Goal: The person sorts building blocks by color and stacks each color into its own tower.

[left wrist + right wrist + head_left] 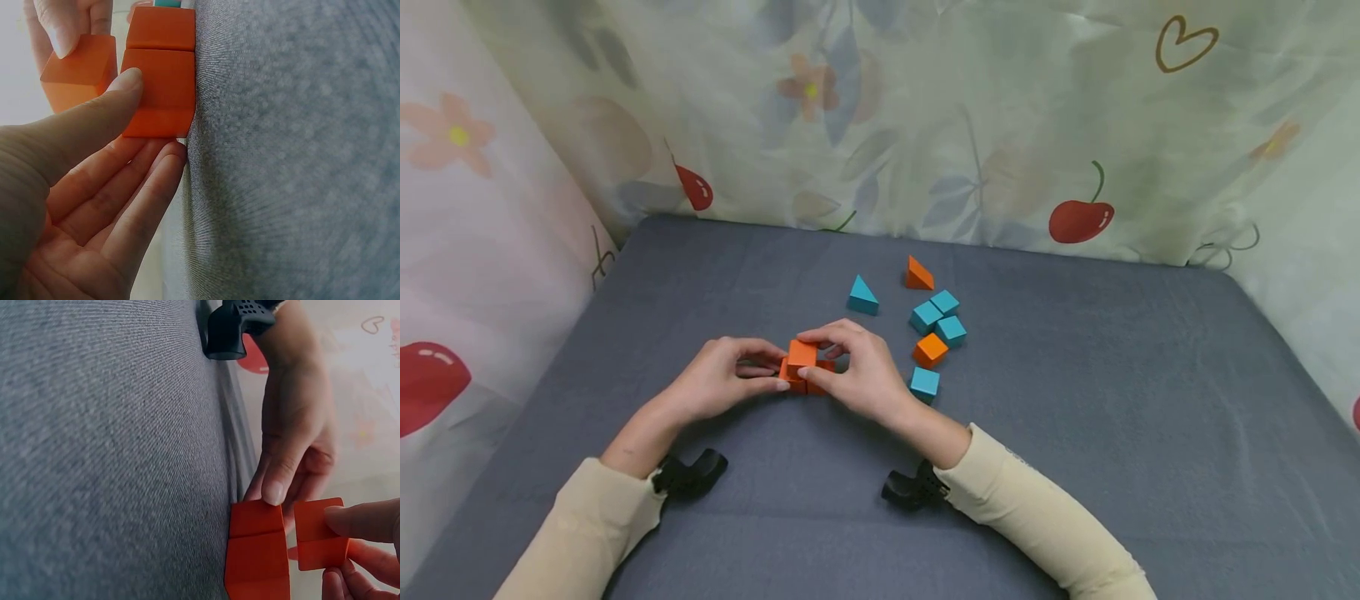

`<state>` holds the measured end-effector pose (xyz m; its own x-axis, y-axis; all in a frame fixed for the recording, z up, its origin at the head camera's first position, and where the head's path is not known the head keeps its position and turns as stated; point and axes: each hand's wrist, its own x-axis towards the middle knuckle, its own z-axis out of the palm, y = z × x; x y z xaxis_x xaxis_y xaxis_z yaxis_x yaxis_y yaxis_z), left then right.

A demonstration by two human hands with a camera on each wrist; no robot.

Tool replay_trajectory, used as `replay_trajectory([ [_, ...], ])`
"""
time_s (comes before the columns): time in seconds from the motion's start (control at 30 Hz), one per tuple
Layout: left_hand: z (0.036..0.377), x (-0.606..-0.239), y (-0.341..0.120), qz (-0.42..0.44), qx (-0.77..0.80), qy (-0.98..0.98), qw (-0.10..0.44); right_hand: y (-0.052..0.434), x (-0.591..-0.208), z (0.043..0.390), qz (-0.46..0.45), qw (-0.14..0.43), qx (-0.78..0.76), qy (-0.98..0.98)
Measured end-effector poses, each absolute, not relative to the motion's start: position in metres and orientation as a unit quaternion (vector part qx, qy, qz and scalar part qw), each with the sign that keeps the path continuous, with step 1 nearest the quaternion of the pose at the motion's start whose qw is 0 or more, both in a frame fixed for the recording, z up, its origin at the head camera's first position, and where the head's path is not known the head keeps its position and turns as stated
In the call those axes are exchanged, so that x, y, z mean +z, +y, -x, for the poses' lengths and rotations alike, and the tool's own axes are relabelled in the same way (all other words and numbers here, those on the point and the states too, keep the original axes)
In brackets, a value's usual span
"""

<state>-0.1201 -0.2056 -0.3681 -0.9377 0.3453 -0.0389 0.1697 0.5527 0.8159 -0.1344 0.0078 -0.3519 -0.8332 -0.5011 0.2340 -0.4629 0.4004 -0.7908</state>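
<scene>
Two orange cubes sit side by side on the dark grey cloth, the left one (159, 84) and the right one (257, 562). My left hand (718, 383) pinches the left cube, its thumb on the near face and fingers behind. Above this pair, my right hand (865, 375) holds a third orange cube (802, 353) between thumb and fingers. In the right wrist view a narrow gap separates that raised cube from the two below it. Its underside is hidden in the head view.
Right of the hands lie a blue cube (924, 384), an orange cube (930, 351) and a cluster of blue cubes (951, 332). Farther back stand a blue triangular block (862, 297) and an orange triangular block (918, 274). A patterned curtain (925, 125) borders the table (1112, 400).
</scene>
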Motion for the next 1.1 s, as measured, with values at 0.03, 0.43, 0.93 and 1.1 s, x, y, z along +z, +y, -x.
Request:
replay_trajectory([
  [0.03,0.1203,-0.3681,-0.2057,-0.148,0.451,0.874,0.098,0.007,-0.352,0.1342,0.29,0.019,-0.463,0.837],
  [0.43,0.1226,-0.3699,-0.2042,-0.151,0.455,0.872,0.102,0.0026,-0.3548,0.1335,0.302,0.01,-0.453,0.839],
  [0.93,0.1227,-0.3713,-0.2055,-0.151,0.453,0.873,0.099,0.0016,-0.3542,0.1343,0.312,0.013,-0.43,0.847],
  [1.1,0.1226,-0.3728,-0.2068,-0.153,0.452,0.874,0.097,0.0009,-0.3553,0.1353,0.313,0.02,-0.429,0.847],
])
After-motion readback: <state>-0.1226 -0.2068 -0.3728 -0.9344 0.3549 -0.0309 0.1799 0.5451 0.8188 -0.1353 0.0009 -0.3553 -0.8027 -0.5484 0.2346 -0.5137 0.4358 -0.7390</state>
